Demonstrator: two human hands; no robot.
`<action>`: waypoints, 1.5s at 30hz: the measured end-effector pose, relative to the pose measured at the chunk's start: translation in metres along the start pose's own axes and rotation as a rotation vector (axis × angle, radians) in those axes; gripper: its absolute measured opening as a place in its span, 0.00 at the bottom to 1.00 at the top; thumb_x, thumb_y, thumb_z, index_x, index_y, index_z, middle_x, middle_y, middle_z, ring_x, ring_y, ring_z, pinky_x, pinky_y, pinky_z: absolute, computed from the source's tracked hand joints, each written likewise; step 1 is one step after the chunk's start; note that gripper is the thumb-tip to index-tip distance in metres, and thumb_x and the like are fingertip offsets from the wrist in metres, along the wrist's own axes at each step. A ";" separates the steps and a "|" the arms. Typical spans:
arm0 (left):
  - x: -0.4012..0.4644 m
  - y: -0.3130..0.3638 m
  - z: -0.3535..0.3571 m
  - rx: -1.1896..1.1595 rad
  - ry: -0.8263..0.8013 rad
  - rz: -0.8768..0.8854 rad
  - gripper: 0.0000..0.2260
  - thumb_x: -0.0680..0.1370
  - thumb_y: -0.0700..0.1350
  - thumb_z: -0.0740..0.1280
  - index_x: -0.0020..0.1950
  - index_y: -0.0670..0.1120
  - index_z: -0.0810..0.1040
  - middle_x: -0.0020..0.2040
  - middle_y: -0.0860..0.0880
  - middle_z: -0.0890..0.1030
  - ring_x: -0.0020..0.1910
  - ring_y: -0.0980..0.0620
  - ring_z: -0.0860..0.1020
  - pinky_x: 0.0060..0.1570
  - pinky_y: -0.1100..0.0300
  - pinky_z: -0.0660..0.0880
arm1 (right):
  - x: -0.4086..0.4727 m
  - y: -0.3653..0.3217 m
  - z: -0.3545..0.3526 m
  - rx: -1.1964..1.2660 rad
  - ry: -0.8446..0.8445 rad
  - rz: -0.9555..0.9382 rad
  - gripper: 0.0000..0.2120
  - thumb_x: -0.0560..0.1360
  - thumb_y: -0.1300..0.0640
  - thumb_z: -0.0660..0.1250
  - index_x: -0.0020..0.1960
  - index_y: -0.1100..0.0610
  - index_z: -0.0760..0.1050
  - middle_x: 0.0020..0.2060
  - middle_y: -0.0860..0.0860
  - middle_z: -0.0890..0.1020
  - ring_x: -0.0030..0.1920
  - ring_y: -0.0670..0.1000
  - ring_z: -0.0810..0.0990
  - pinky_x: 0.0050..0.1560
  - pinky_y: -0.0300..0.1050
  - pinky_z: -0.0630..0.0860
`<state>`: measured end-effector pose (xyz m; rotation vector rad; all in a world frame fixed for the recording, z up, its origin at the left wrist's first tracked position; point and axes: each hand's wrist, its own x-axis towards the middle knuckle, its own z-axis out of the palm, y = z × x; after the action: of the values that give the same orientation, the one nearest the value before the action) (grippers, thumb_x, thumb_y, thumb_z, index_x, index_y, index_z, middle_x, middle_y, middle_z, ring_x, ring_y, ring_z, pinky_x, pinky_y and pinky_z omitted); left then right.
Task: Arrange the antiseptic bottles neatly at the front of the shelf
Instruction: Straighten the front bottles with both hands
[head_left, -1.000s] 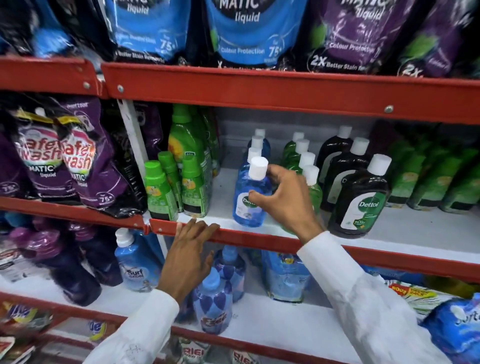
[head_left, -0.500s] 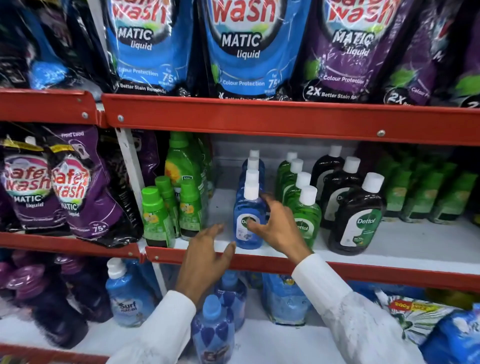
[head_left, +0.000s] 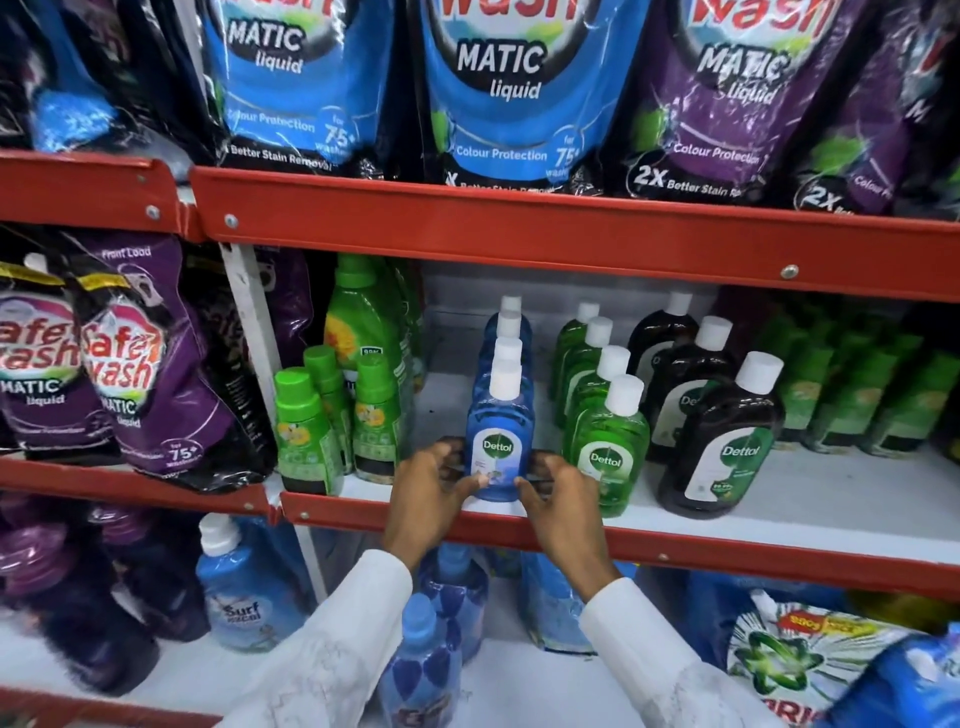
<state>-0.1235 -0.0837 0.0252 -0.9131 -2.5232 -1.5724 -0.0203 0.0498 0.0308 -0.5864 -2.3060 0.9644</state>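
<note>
Your two white sleeves (head_left: 343, 649) reach up and forward from the near edge, both wrists crossing the red front lip of the shelf (head_left: 675, 545). Your left hand (head_left: 431, 493) and right hand (head_left: 563, 499) face each other, fingers curled inward. Between them stands the blue bottle (head_left: 500, 441), upright at the shelf's front edge. Your hands are closed on it: left fingertips press its lower left side, right fingertips its lower right side. Behind it, more blue bottles (head_left: 506, 332) run in a line toward the back. Just right stands a row of green bottles (head_left: 608, 447), then dark brown bottles (head_left: 722, 447) further right, all upright.
</note>
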 end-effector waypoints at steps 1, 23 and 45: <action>0.001 -0.001 0.001 0.006 0.008 -0.006 0.17 0.69 0.46 0.79 0.55 0.46 0.82 0.50 0.49 0.87 0.44 0.60 0.83 0.45 0.71 0.77 | 0.000 0.001 0.000 -0.014 0.002 0.001 0.10 0.76 0.60 0.71 0.57 0.61 0.80 0.51 0.55 0.86 0.52 0.54 0.84 0.50 0.37 0.74; -0.010 0.003 0.004 0.039 0.084 -0.033 0.20 0.69 0.50 0.79 0.57 0.44 0.79 0.52 0.48 0.86 0.46 0.53 0.84 0.48 0.58 0.81 | -0.005 0.004 -0.004 0.083 -0.009 -0.032 0.14 0.76 0.60 0.71 0.61 0.60 0.79 0.52 0.55 0.86 0.50 0.52 0.85 0.56 0.46 0.80; -0.025 0.053 0.106 0.098 0.070 0.132 0.11 0.74 0.48 0.72 0.55 0.49 0.79 0.49 0.51 0.87 0.45 0.57 0.84 0.50 0.64 0.79 | -0.009 0.075 -0.079 0.024 0.168 -0.108 0.16 0.74 0.60 0.74 0.61 0.59 0.79 0.49 0.55 0.88 0.48 0.51 0.85 0.49 0.28 0.71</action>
<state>-0.0476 0.0098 0.0086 -0.9722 -2.4139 -1.4058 0.0500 0.1324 0.0174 -0.5072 -2.1511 0.8578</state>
